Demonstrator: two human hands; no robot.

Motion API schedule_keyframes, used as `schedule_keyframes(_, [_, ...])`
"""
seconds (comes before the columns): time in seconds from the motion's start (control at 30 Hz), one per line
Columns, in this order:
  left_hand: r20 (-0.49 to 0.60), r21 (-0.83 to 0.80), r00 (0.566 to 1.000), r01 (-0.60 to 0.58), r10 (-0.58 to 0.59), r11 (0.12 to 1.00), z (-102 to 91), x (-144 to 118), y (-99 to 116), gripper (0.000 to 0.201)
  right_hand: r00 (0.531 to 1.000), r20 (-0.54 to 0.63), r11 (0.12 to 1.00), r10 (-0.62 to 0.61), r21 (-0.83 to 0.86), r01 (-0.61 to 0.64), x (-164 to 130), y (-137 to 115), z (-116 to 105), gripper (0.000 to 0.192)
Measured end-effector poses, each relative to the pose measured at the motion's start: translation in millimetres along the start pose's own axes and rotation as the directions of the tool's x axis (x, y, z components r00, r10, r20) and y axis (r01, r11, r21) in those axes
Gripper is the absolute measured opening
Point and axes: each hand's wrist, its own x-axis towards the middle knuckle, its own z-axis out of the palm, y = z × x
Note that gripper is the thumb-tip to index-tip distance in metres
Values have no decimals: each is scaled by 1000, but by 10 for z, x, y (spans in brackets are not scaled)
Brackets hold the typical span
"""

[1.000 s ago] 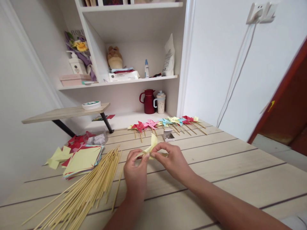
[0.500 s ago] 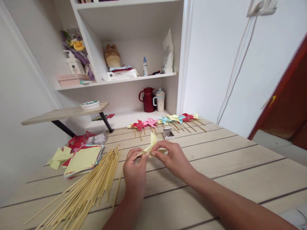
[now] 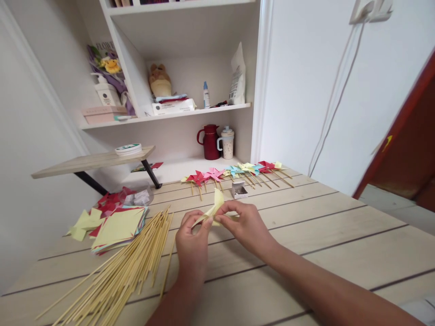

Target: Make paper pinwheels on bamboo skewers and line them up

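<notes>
Room: white walls and a white shelf unit point(image 3: 190, 108) rise behind your pale plank table point(image 3: 322, 226); one head view shows it all.
Left hand: your left hand point(image 3: 193, 242) is raised just above the table, thumb and fingertips point(image 3: 208, 222) pinched shut on the near end of the yellow folded paper point(image 3: 215, 208).
Right hand: your right hand point(image 3: 246, 226) meets it from the other side, thumb and forefinger closed on the same paper at its middle.
Paper and grip: the yellow piece sits between the two pinches, where your fingertips nearly touch; one pointed flap stands up above them, clear of the table.
Left of your hands: a loose bundle of bamboo sticks point(image 3: 125, 267) fans across the planks, just beside your left wrist; a stack of coloured paper squares point(image 3: 117, 228) lies beyond it.
Far side: a row of finished pinwheels point(image 3: 234, 173) lies on the table's back edge, with a small open box point(image 3: 239, 190) between them and your hands.
Shelf: a dark red jug point(image 3: 211, 142) and a speckled cup point(image 3: 227, 144) stand in the lower bay.
</notes>
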Motion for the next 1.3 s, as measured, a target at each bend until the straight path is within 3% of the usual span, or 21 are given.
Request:
schedule_keyframes(0.27, [-62,99,992,-105,111,990,67,-76,212,7,998,-51,999,24,-28,-25,-8,-21,31,7])
schedule_keyframes(0.4, [-77,106,991,-102,110,989,82,-82,227,9,997,-69,999,18,-39,-20,7,5,52,7])
schedule_keyframes(0.57, [-34,25,999,24,-23,999,67,-42,156,9,998,-18,996,55,70,-53,42,50,25,7])
schedule_keyframes(0.73, [-6,-147,976,215,-218,965,82,-13,112,19,994,64,984,90,150,-99,64,74,-7,11])
schedule_keyframes(0.97, [-38,-229,952,288,-304,930,62,6,91,24,995,84,988,54,142,-65,69,89,-12,10])
schedule_keyframes(1.13, [-41,-234,966,238,-254,943,53,25,52,24,998,51,991,44,127,-50,66,112,-34,8])
schedule_keyframes(1.3, [-54,-91,996,63,-68,994,32,27,116,15,994,81,982,74,168,-87,64,88,-33,10])
